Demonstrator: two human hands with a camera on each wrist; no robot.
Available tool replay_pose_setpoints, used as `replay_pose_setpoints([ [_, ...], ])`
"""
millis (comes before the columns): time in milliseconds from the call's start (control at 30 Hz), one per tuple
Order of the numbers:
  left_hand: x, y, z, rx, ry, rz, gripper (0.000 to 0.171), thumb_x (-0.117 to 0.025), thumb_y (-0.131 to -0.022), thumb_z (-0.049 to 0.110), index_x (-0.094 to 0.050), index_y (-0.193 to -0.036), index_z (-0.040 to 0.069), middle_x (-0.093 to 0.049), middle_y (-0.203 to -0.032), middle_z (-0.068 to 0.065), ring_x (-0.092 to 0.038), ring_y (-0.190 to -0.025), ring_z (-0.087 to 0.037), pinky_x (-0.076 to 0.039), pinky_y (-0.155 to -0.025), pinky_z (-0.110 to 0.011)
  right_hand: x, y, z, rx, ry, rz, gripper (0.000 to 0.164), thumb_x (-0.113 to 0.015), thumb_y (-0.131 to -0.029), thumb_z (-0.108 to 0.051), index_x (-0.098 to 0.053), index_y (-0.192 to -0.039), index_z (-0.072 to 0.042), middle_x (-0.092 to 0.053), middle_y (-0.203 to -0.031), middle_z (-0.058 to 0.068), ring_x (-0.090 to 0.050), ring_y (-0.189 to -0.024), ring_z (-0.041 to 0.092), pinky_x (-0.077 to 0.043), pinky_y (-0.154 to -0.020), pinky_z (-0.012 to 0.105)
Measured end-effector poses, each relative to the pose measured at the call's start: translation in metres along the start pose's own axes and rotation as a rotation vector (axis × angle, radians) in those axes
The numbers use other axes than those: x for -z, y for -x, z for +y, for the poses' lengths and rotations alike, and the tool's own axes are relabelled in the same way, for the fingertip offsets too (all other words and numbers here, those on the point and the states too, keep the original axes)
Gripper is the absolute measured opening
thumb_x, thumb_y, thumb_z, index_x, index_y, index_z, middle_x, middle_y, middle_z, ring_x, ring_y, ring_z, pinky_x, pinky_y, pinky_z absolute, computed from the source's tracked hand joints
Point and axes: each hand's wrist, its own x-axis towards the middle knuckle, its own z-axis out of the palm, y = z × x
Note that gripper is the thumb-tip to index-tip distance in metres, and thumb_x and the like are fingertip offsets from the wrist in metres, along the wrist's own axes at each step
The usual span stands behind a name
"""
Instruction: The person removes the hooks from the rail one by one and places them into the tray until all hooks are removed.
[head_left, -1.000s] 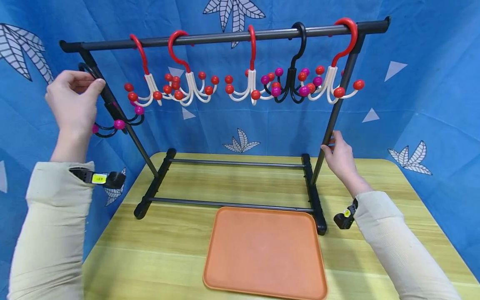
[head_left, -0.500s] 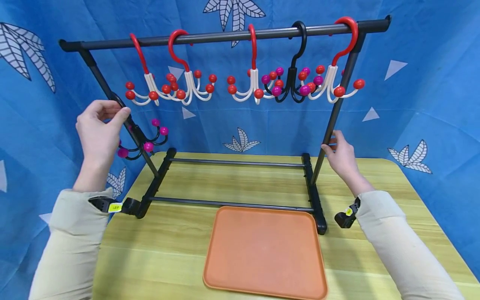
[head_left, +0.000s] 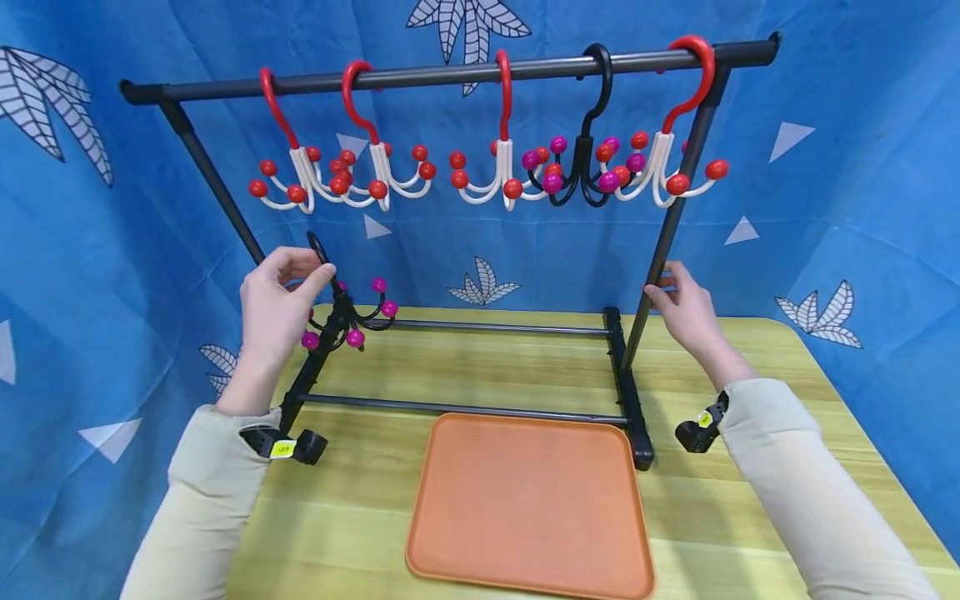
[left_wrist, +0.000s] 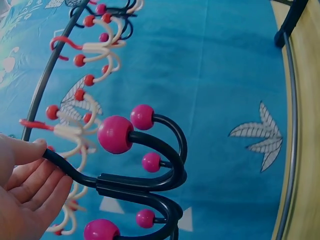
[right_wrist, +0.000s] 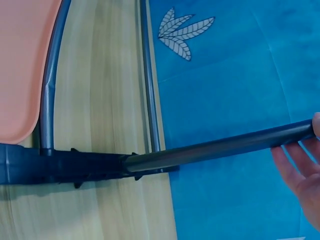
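My left hand [head_left: 281, 304] pinches the stem of a black multi-hook hanger [left_wrist: 135, 184] with pink ball tips, below the rail and in front of the rack's left post. In the left wrist view its curved prongs fan out beyond my fingers. My right hand [head_left: 684, 304] grips the right post [right_wrist: 225, 146] of the black clothes rack, with the fingers around it. From the top rail [head_left: 450, 77] hang several similar hangers: white ones with red hooks, such as the middle one [head_left: 504, 171], and a black one [head_left: 583, 167] with pink balls.
An orange tray [head_left: 528, 508] lies on the wooden table [head_left: 337, 525] in front of the rack's lower bar [head_left: 450, 407]. The rack's base foot [head_left: 633, 417] stands close to the tray's right side. A blue leaf-print cloth [head_left: 555, 258] hangs behind.
My left hand has carried the black hanger down and to the right, from near the rail's left end. The hanging ones at left sway slightly. My right hand stays on the post.
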Motion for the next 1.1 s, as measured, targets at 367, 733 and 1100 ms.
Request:
replay_pose_setpoints([
  [367,-0.04,0.026,-0.008,-0.067,0.102,-0.144,0.025,-0.065,-0.084,0.027,-0.064,-0.098,0.007,-0.065,-0.094,-0.005,-0.057,-0.085,-0.004,-0.048,-0.073,-0.018,-0.001,-0.002,0.003,0.028,0.028,0.024,0.043,-0.041,-0.096,-0.03,-0.033,-0.13,-0.004,-0.052,-0.114,0.023,-0.06,-0.097,0.04,-0.049,-0.08,0.051],
  [733,-0.086,0.058,-0.016,0.016,0.252,-0.303,0.022,-0.068,-0.082,0.024,-0.064,-0.095,0.006,-0.065,-0.093,-0.007,-0.059,-0.085,-0.011,-0.051,-0.075,-0.023,-0.004,-0.004,0.004,0.039,0.041,0.04,0.042,-0.043,-0.096,-0.027,-0.034,-0.13,-0.004,-0.052,-0.114,0.024,-0.06,-0.095,0.04,-0.049,-0.079,0.051],
  [1100,-0.122,0.092,-0.015,0.051,0.317,-0.423,0.014,-0.068,-0.08,0.011,-0.066,-0.093,0.006,-0.065,-0.088,-0.008,-0.057,-0.079,-0.015,-0.051,-0.074,-0.024,-0.002,-0.001,0.004,0.015,0.023,0.03,0.046,-0.042,-0.096,-0.031,-0.031,-0.133,-0.005,-0.05,-0.119,0.024,-0.059,-0.098,0.039,-0.049,-0.08,0.051],
])
